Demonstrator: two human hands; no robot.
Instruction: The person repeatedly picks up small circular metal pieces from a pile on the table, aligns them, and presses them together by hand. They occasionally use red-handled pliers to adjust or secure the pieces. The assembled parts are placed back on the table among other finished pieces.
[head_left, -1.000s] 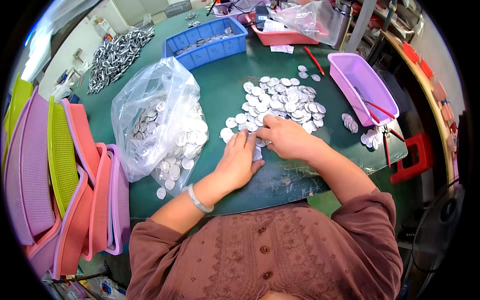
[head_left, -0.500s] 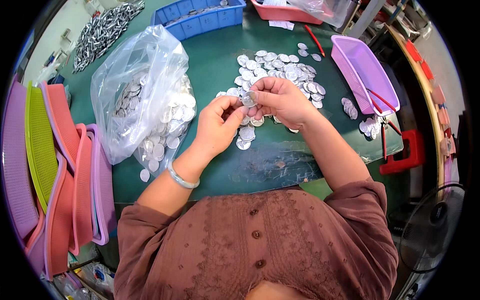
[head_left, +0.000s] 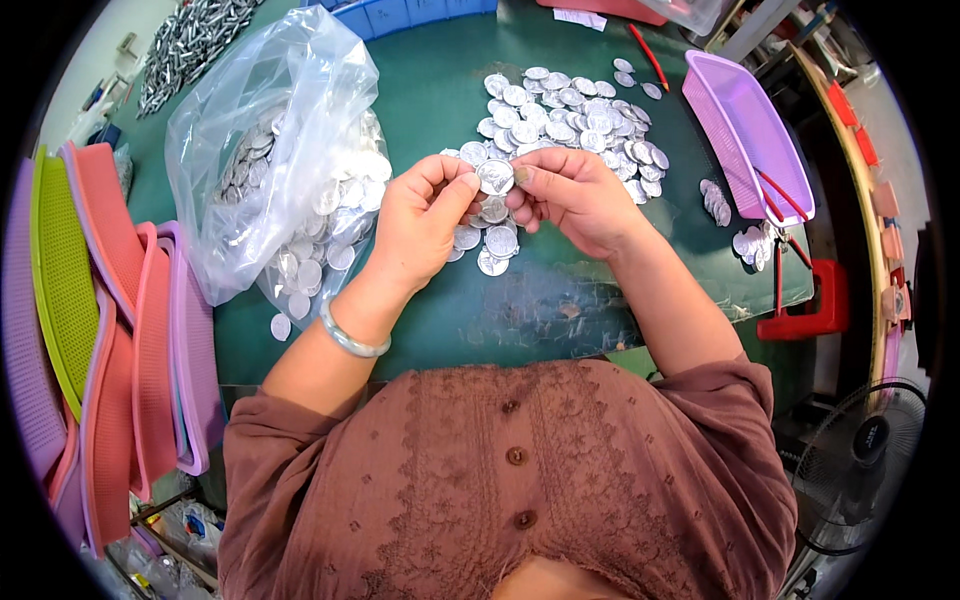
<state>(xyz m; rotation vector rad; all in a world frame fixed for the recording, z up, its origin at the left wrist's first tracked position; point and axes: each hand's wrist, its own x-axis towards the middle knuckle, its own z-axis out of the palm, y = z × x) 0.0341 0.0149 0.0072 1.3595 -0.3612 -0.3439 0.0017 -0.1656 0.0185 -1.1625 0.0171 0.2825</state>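
Observation:
One round silver metal disc (head_left: 495,177), like a coin or medallion with a raised pattern, is held up between my two hands. My left hand (head_left: 425,215) pinches its left edge between thumb and finger. On the opposite edge, my right hand (head_left: 575,195) grips it the same way, the thumb near the rim. Beneath and beyond the hands spreads a loose pile of similar silver discs (head_left: 570,115) on the green table (head_left: 420,90). By my left forearm lies a clear plastic bag (head_left: 270,150) with many more discs inside.
At the right stands a purple basket (head_left: 755,130) with red-handled pliers (head_left: 783,195) at its near end. Small disc heaps lie beside it. A blue bin (head_left: 400,15) is at the back, near a pile of metal pieces (head_left: 195,50). Stacked baskets (head_left: 110,330) line the left; a fan (head_left: 865,450) stands lower right.
The disc between my hands has turned its face more fully toward me, and both hands now hold its opposite edges, slightly farther apart. The whole view has shifted a little.

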